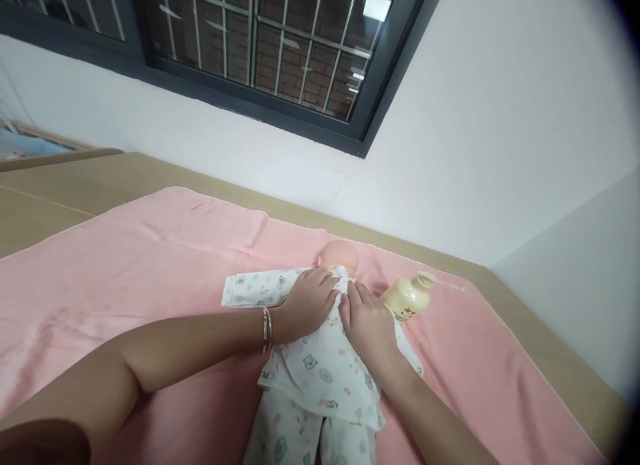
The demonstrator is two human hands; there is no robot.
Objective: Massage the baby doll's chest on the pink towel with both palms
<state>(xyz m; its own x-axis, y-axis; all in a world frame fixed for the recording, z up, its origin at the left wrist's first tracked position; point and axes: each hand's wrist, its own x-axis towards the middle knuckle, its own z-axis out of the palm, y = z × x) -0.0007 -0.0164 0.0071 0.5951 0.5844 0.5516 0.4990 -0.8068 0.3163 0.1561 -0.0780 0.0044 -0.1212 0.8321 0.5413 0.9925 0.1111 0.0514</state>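
A baby doll point(340, 253) lies on its back, its head toward the wall. It is dressed in a white baby shirt point(325, 375) printed with small green and pink figures, and matching baby pants point(287, 430). My left hand point(311, 301), with silver bangles at the wrist, rests on the chest, fingers curled at the shirt's collar. Opposite it, my right hand point(367, 318) has its fingers bent onto the same collar, thumb close to the left fingertips. Both hands pinch cloth at the neckline; the fastening between them is too small to make out. One sleeve stretches out leftward.
A pale yellow pump bottle point(409, 297) lies tilted beside the doll's shoulder, right of my right hand. Under everything spreads a pink cloth point(165, 251) on a tan padded surface point(45, 205). Behind stand a white wall point(240, 158) and a dark-framed barred window point(280, 51).
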